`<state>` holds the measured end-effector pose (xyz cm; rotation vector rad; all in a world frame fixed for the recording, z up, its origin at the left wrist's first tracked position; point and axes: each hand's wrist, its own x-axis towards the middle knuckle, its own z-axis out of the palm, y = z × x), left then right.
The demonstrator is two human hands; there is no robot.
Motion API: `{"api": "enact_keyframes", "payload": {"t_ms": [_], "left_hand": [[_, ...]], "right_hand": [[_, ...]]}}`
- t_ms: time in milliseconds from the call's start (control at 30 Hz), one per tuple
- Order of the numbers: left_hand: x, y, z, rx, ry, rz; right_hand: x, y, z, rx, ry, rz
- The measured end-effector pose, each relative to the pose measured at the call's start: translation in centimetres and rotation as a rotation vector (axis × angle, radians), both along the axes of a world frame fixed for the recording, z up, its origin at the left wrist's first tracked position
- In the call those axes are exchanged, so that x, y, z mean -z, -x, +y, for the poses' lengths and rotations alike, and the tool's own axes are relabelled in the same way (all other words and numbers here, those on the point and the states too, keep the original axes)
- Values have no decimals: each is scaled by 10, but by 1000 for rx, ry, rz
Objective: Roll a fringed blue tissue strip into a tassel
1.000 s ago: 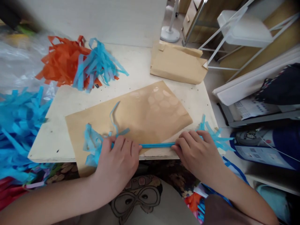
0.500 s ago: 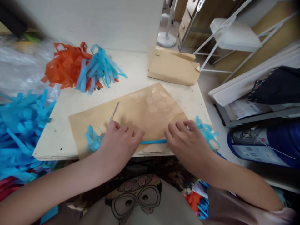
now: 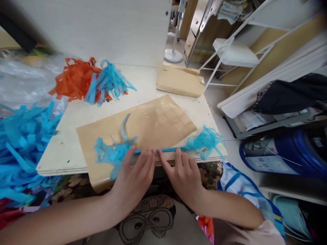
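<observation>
Your left hand (image 3: pixel 139 170) and right hand (image 3: pixel 185 172) lie side by side at the near edge of the table (image 3: pixel 60 148), fingertips on a twisted blue paper strip (image 3: pixel 170 149). Each hand is narrow, its fingers close together; whether they pinch the strip cannot be told. The strip runs crosswise, a frayed tuft spreading beyond each hand, its left part over a brown sheet (image 3: pixel 145 126). Farther back: orange streamers (image 3: pixel 76 80), blue streamers (image 3: pixel 111 81) against them, and a brown packet (image 3: pixel 180 81).
</observation>
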<state>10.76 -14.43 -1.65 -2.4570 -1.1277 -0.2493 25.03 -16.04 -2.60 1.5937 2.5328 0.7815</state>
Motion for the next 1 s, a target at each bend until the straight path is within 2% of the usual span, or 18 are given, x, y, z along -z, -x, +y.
{"api": "enact_keyframes", "payload": {"t_ms": [100, 200, 333, 467, 567, 633, 767, 833, 900, 1000], "left_hand": [[3, 0, -6, -40, 0, 7], [6, -2, -10, -68, -17, -3], [2, -1, -3, -78, -17, -95], [-8, 7, 14, -6, 126, -165], [-11, 13, 17, 84, 204, -183], [-8, 15, 15, 137, 171, -174], [-1, 13, 13, 240, -40, -36], [-5, 12, 15, 278, -130, 23], [-15, 10, 16, 319, -164, 44], [-38, 10, 13, 368, -39, -10]], "right_hand": [[4, -4, 1, 38, -10, 70], [4, -21, 3, 42, 2, 127], [1, -38, 5, 9, 23, 139], [-2, -40, 5, -73, 21, 165], [-3, -42, 1, -126, -40, 164], [-3, -44, -2, -155, -72, 150], [-4, -47, 0, -224, -93, 103], [-10, -48, 3, -265, -127, 83], [-22, -51, 5, -297, -158, 82], [-50, -56, 1, -335, -75, 174]]}}
